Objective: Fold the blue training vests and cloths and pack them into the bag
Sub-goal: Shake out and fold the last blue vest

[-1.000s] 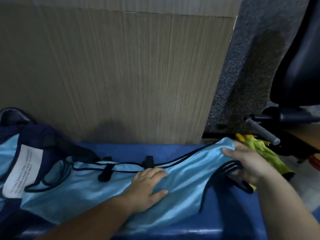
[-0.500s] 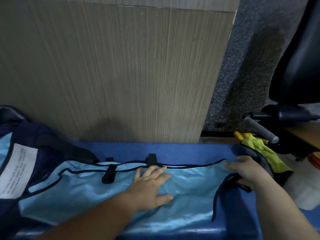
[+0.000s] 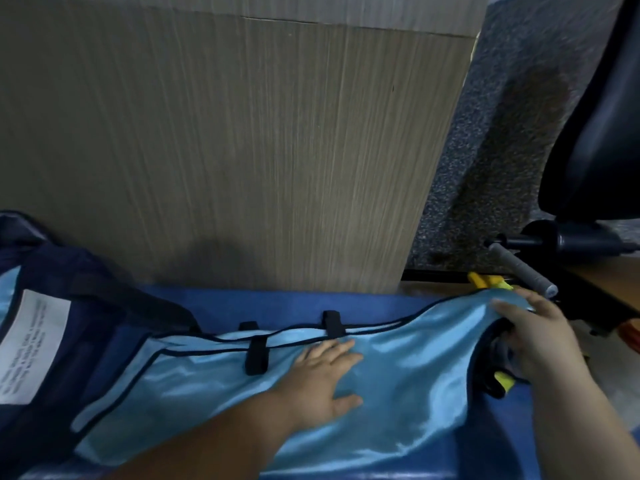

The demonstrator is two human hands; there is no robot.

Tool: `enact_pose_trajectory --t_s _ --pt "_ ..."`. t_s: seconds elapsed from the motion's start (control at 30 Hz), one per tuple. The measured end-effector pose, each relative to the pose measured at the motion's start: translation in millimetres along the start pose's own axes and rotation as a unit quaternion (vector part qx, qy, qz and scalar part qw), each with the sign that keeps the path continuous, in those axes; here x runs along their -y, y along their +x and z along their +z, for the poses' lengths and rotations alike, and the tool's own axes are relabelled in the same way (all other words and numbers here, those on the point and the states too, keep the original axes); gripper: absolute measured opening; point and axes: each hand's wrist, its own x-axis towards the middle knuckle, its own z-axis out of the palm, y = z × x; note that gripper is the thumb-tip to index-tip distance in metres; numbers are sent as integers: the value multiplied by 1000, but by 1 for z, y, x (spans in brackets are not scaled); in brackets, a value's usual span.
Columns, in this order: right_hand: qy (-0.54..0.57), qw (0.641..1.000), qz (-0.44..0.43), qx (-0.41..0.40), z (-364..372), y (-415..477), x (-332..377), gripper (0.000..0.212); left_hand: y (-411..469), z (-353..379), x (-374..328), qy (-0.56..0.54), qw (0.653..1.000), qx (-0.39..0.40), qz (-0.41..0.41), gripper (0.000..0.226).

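One light-blue vest (image 3: 391, 386) with two black tabs (image 3: 256, 355) lies along the blue surface (image 3: 304, 303) beside one navy bag (image 3: 86, 327), the left hand (image 3: 322, 379) pressing flat and spread on it, the right hand (image 3: 540, 337) curled gripping its raised end.

We press our left hand (image 3: 325, 379) flat on the light blue vest (image 3: 398, 407), spread across the blue table (image 3: 284, 303). Our right hand (image 3: 540, 337) grips its right end, lifted slightly. The navy bag (image 3: 79, 327) lies at left, a wooden panel (image 3: 225, 150) behind.
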Motion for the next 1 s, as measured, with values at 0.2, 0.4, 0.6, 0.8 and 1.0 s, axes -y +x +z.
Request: enact_pose_trajectory --t_s 0.2,0.4,0.6,0.8,1.0 --pt "-85 995 -47 34 22 -15 -8 32 2 3 2 -96 993 -70 -7 68" --pt "-142 942 -231 195 71 -55 -8 43 6 -22 -19 -566 798 -115 -171 32" --pt "-203 817 -122 526 94 -80 -34 63 -13 -43 0 -801 547 -48 -239 84" --pt "-352 827 -100 427 63 -57 -24 28 -31 -45 11 -626 724 -104 -271 25" --pt "-593 679 -54 429 41 -74 -32 44 -18 -30 23 -471 795 -193 -329 32"
